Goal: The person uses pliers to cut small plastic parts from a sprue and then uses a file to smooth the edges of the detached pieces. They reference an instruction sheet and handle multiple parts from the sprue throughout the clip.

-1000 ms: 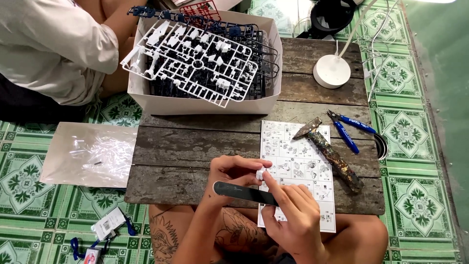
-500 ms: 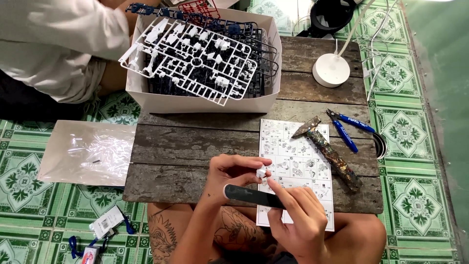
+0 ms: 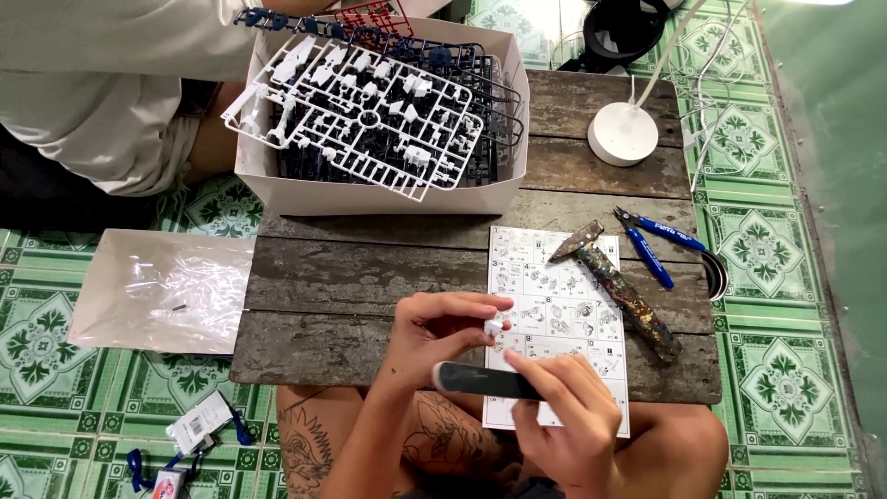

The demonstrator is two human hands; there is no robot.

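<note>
My left hand (image 3: 434, 334) pinches a small white plastic part (image 3: 494, 327) over the near edge of a low wooden table (image 3: 370, 277). My right hand (image 3: 568, 411) holds a dark flat sanding file (image 3: 480, 379) lying just below that part, its tip pointing left. Both hands hover over the lower left of a printed instruction sheet (image 3: 559, 305). A white cardboard box (image 3: 379, 189) at the table's far side holds several plastic part frames, white (image 3: 360, 111) on top, dark and blue beneath.
Worn pliers (image 3: 624, 291) lie on the sheet's right edge, blue-handled nippers (image 3: 656, 242) beyond them. A white round lamp base (image 3: 624, 134) stands at the far right. A clear plastic bag (image 3: 162, 288) lies on the green tiled floor. Another person in white (image 3: 92, 92) sits at the far left.
The file in my right hand has slid slightly under the white part while my left hand keeps its pinch. The camera view shifted a little; nothing else has moved.
</note>
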